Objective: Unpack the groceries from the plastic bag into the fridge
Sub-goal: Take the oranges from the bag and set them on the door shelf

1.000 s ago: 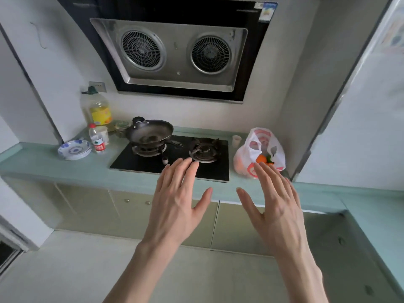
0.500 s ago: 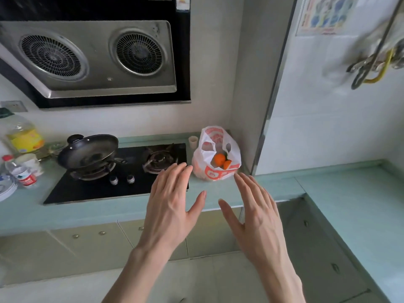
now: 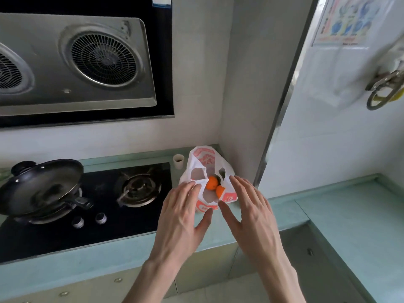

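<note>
We are at a kitchen corner: a pale green counter runs under a range hood and turns at the right. A black gas hob is set into it, with a dark pan on the left burner. The plastic bag stands at the back of the counter, just right of the hob and close to the wall corner, its handles slack and its mouth open toward us. Two orange fruits show through that opening; we judge the bag stands this way so its contents can be reached from the front. A small cup stands just beside it at the back edge.

Our left hand and right hand reach forward with straight, spread fingers, holding nothing. They flank the bag, fingertips at its near sides; we cannot tell whether they touch it. The fridge is not identifiable here.
</note>
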A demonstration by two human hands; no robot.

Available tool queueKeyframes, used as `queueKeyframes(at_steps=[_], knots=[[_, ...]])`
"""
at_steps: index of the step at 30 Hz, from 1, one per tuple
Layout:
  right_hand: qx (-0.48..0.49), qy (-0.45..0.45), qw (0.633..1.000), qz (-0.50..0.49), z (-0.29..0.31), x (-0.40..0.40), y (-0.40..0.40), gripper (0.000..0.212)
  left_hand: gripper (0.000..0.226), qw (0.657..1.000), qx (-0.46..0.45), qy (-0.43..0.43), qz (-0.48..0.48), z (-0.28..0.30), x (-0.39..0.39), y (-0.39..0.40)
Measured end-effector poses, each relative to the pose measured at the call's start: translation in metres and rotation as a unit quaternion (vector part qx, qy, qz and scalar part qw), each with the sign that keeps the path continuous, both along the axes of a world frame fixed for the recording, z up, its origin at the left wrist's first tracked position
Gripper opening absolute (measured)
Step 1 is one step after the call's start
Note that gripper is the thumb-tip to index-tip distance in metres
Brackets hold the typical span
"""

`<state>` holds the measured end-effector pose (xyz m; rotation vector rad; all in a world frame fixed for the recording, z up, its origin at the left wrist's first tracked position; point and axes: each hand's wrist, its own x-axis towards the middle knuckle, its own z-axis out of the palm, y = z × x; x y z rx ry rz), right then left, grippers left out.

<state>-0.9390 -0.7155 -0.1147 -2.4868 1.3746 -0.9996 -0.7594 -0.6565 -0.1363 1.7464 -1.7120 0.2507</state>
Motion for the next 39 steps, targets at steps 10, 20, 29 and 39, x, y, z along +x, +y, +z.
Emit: queueKeyframes(at_steps=[10,20,29,39], knots=[[0.050,0.009,0.999,-0.012,-0.024,0.049,-0.076,0.060,0.054,0.998,0.045,0.032,-0.042,-0.039,0.042,-0.083],[0.136,-0.025,0.990,-0.005,-0.034,0.065,-0.140,0.056,0.048,0.986,0.083,0.109,-0.095,-0.056,0.046,-0.142],[0.177,-0.051,0.982,0.034,-0.042,0.086,-0.217,0.045,0.029,0.953,0.221,0.178,-0.108,-0.077,0.044,-0.213],[0.239,-0.100,0.961,0.100,-0.081,0.106,-0.296,0.035,0.047,0.937,0.313,0.074,-0.133,-0.132,0.035,-0.301]])
